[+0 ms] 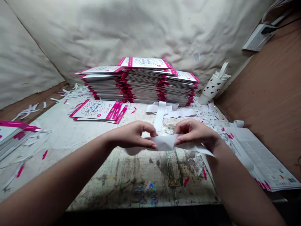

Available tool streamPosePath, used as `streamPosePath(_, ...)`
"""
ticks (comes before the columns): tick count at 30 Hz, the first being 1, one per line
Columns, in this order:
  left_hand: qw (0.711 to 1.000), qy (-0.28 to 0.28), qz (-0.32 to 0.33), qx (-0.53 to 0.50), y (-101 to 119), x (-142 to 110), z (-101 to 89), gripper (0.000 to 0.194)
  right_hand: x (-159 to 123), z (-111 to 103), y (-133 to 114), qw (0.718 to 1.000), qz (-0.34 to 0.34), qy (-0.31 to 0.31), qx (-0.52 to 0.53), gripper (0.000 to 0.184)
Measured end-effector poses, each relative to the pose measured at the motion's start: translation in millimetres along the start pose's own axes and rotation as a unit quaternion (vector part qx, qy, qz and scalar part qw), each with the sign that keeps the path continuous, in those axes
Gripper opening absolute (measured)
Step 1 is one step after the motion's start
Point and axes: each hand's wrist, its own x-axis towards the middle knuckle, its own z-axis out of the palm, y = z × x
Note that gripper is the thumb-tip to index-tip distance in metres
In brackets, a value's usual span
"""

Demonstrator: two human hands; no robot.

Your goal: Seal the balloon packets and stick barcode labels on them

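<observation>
A white paper strip [165, 142] stretches between my two hands above the middle of the table. My left hand [135, 135] pinches it between thumb and fingers, and one end hangs out under that hand. With thumb and curled fingers my right hand [191, 133] grips the strip too, its other end trailing toward the right wrist. Just beyond the hands lie more white paper strips [160, 114], loosely overlapping. Behind these stand tall piles of flat white-and-pink printed packs [143, 83] with "happy birthday" on the top ones.
A few packs [96, 110] lie left of the piles; others [11, 135] sit at the left edge. At right is a stack of packs [261, 157], face down. A white tumbler with hearts [213, 88] leans by the wall, below a power strip [258, 37]. Paper scraps litter the table [131, 175].
</observation>
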Motion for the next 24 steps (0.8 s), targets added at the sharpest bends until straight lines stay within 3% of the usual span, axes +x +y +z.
streamPosePath(2, 0.993, 0.050, -0.019, 0.108, -11.3, -25.0, -0.9, 0.020, -6.7, 11.7, 2.2, 0.976, -0.058, 0.078, -0.195, 0.014)
streamPosePath(5, 0.949, 0.165, 0.003, 0.268, -35.3, -67.4, 12.1, 0.030, -15.9, 38.6, 22.9, 0.849, -0.167, 0.216, -0.453, 0.019)
streamPosePath(7, 0.927, 0.186, 0.042, 0.323, -53.0, -95.1, 29.2, 0.033, -21.7, 56.7, 47.3, 0.782, -0.222, 0.221, -0.539, 0.029)
streamPosePath(8, 0.922, 0.173, 0.054, 0.342, -61.0, -107.4, 38.1, 0.034, -24.4, 64.2, 60.7, 0.769, -0.238, 0.196, -0.560, 0.033)
streamPosePath(11, 0.932, 0.096, 0.037, 0.347, -79.9, -133.0, 51.4, 0.034, -31.7, 78.3, 93.6, 0.784, -0.228, 0.110, -0.567, 0.040)
streamPosePath(13, 0.948, 0.077, -0.009, 0.309, -91.8, -139.1, 40.7, 0.030, -34.9, 81.6, 103.4, 0.810, -0.188, 0.078, -0.550, 0.042)
streamPosePath(15, 0.941, 0.118, -0.090, 0.304, -108.6, -137.1, 15.2, 0.029, -35.8, 82.8, 103.7, 0.825, -0.152, 0.060, -0.541, 0.042)
streamPosePath(17, 0.899, 0.168, -0.195, 0.355, -132.0, -128.7, -16.9, 0.040, -34.3, 83.7, 99.2, 0.828, -0.128, 0.049, -0.543, 0.039)
streamPosePath(19, 0.865, 0.156, -0.271, 0.394, -158.5, -116.8, -46.3, 0.058, -31.9, 84.8, 94.6, 0.828, -0.115, 0.043, -0.547, 0.037)
streamPosePath(21, 0.866, 0.119, -0.287, 0.393, -182.1, -104.8, -67.8, 0.070, -30.0, 85.6, 92.2, 0.828, -0.108, 0.044, -0.548, 0.038)
streamPosePath(24, 0.886, 0.097, -0.256, 0.375, -204.2, -93.8, -86.6, 0.070, -28.9, 86.1, 92.3, 0.829, -0.102, 0.051, -0.547, 0.040)
